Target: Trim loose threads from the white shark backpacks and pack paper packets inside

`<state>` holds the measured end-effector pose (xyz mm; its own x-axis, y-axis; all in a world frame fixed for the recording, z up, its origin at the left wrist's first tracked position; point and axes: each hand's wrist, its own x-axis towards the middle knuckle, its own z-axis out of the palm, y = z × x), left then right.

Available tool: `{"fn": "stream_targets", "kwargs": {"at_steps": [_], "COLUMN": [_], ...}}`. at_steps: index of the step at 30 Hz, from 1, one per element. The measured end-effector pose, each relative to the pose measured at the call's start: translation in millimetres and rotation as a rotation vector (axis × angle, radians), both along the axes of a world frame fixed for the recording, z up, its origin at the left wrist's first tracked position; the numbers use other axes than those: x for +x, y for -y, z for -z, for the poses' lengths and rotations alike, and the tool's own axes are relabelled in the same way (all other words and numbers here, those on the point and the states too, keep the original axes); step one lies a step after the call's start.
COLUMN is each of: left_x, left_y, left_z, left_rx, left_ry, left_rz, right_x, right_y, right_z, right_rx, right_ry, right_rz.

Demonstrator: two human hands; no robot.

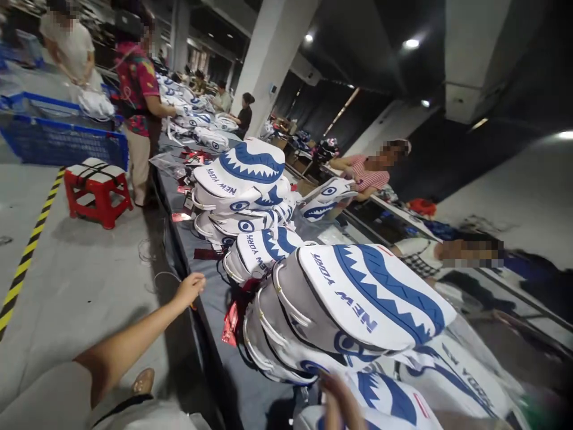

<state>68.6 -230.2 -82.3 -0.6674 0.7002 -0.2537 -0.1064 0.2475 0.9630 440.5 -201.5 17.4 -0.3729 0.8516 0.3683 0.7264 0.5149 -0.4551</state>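
My left hand [190, 290] is over the table's near edge with its fingers curled together. A small orange bit shows below it, but what it holds, if anything, I cannot make out. Low in the view, my right hand [341, 401] is blurred beside the nearest stack of bags, and its grip does not show clearly. That stack is topped by a white backpack [358, 292] with a blue shark-mouth print and "NEW YORK" lettering. Another similar backpack [389, 397] lies beneath my right hand's side. Red tags [230, 324] hang at the stack's left.
Further along the grey table [179, 203] stands a second stack of backpacks [246, 170]. A red stool [98, 191] and blue crate [67, 134] are on the floor at left. Several people work around the table, one in a striped shirt [369, 173] handling a bag.
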Motion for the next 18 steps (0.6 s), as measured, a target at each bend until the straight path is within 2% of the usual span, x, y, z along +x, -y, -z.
{"fn": "stream_targets", "kwargs": {"at_steps": [4,6,9,13,16,18], "left_x": [-69,-92,-125,-176,-210,-225], "left_y": [-32,-52,-89,-154,-200,-222], "left_z": [17.1,25.7,33.6,31.8,27.5,27.9], "left_rx": [-0.099,-0.124,-0.117,-0.116,-0.196,-0.245], "left_ry": [-0.107,-0.209,-0.407,-0.701,-1.043,-1.196], "left_rz": [0.038,0.081,0.191,0.394,0.6,0.69], "right_x": [-96,-140,-192,-248,-291,-316], "right_y": [0,-14,-45,-100,-137,-154], "right_z": [36.5,59.0,93.8,129.8,138.8,138.0], "right_rx": [-0.237,-0.32,-0.277,-0.194,-0.21,-0.309], "right_ry": [-0.083,-0.108,-0.071,-0.01,0.115,0.269], "right_rz": [-0.221,-0.254,-0.193,-0.152,-0.091,-0.02]}}
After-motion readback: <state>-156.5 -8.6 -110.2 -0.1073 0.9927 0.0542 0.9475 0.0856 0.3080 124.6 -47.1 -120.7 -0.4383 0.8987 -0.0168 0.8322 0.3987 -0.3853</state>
